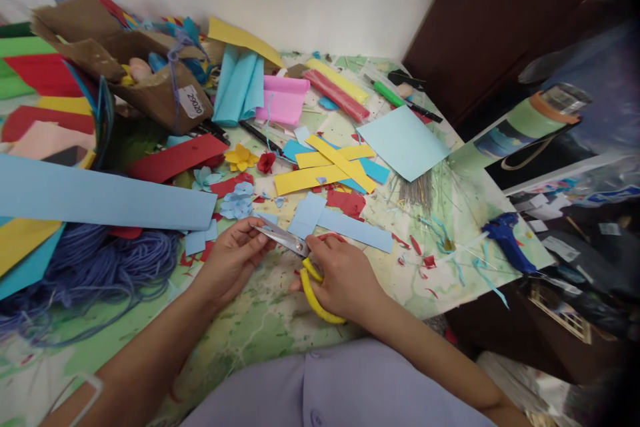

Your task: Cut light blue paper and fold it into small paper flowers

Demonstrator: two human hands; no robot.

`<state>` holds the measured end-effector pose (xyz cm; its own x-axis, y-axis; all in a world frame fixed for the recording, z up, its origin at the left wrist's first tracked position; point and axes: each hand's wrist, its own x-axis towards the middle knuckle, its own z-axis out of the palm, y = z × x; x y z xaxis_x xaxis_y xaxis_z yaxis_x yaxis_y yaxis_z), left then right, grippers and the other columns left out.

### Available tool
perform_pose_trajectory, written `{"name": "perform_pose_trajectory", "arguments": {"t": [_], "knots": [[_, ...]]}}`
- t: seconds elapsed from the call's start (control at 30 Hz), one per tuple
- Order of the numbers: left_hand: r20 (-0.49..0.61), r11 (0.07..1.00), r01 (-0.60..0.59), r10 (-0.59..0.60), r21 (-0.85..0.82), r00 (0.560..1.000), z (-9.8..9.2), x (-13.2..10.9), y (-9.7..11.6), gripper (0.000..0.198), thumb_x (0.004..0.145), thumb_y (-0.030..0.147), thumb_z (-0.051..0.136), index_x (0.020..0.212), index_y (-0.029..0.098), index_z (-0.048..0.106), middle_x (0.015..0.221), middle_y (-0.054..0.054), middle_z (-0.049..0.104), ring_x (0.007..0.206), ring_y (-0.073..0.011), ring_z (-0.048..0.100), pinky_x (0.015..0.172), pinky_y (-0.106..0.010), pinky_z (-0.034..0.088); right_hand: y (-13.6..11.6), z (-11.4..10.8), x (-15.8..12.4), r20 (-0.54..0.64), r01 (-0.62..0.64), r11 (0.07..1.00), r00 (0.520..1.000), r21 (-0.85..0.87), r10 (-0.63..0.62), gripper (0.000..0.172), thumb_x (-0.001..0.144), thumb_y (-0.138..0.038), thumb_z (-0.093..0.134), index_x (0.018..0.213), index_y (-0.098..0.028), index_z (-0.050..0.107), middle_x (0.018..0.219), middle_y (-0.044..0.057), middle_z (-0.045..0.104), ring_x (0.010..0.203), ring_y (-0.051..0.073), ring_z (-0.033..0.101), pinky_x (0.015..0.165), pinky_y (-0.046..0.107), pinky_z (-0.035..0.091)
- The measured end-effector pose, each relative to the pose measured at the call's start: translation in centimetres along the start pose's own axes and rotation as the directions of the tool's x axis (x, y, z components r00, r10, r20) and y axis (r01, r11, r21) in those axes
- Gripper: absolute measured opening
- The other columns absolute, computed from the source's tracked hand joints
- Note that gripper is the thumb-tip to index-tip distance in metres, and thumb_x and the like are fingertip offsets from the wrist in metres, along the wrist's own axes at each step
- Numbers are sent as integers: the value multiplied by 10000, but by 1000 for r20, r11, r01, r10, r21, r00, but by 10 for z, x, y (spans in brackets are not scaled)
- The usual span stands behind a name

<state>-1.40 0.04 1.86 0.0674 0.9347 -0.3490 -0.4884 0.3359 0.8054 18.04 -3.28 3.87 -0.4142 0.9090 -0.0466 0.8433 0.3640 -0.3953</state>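
My right hand (345,277) is closed round the yellow handles of a pair of scissors (307,277), whose steel blades point left toward my left hand (233,257). The fingers of my left hand are pinched near the blade tips; what they hold is too small to make out. Just beyond the hands lie light blue paper strips (350,227), yellow strips (325,170) and red scraps (345,201). Small paper flowers lie nearby: a yellow flower (241,158), a red flower (266,161) and a blue flower (237,203).
A long blue paper sheet (100,197) and blue yarn (100,267) fill the left. A brown cardboard box (150,80) stands at the back left beside crepe paper rolls (260,93). A blue glue gun (505,240) lies at the table's right edge, and a light blue square sheet (403,141) lies behind it.
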Motion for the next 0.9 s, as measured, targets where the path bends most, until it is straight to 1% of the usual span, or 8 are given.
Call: {"name": "perform_pose_trajectory", "arguments": {"t": [0.3,0.4,0.6,0.7,0.9], "knots": [[9,999,13,-13,-43,1000,1,1,-3,255,568,186,849,759,151,683,726,1,659,693,-96,609,688,-183,522,-1,-2,2,16,15,1000,1000,19,-16,451,858,-564,462,1082,-179,526,869,77,615,801,210,575,653,298,401],[9,997,19,-19,-76,1000,2,1,-4,250,570,174,847,754,146,681,723,-1,663,688,-96,612,682,-178,524,-1,-3,3,21,20,999,1000,29,-20,428,857,-540,475,1081,-178,524,868,74,616,802,208,573,650,296,395],[4,996,-8,9,-88,1000,3,1,-6,228,582,160,838,744,148,679,667,11,649,629,-81,592,636,-158,510,-2,-5,4,37,39,999,999,36,-40,344,844,-414,525,1091,-175,515,875,67,621,797,198,563,654,286,380],[9,994,-32,33,-106,999,3,1,-7,220,576,163,841,723,156,677,649,17,646,614,-78,588,624,-152,508,-3,-4,5,52,34,998,998,45,-36,358,847,-433,522,1092,-171,512,879,73,623,812,203,562,658,287,377],[11,991,-44,45,-126,999,4,1,-9,221,571,170,847,714,156,679,663,20,656,643,-73,603,660,-146,513,-5,-4,5,62,27,999,998,43,-30,391,853,-452,511,1119,-166,506,897,80,625,814,208,571,658,290,384]]}}
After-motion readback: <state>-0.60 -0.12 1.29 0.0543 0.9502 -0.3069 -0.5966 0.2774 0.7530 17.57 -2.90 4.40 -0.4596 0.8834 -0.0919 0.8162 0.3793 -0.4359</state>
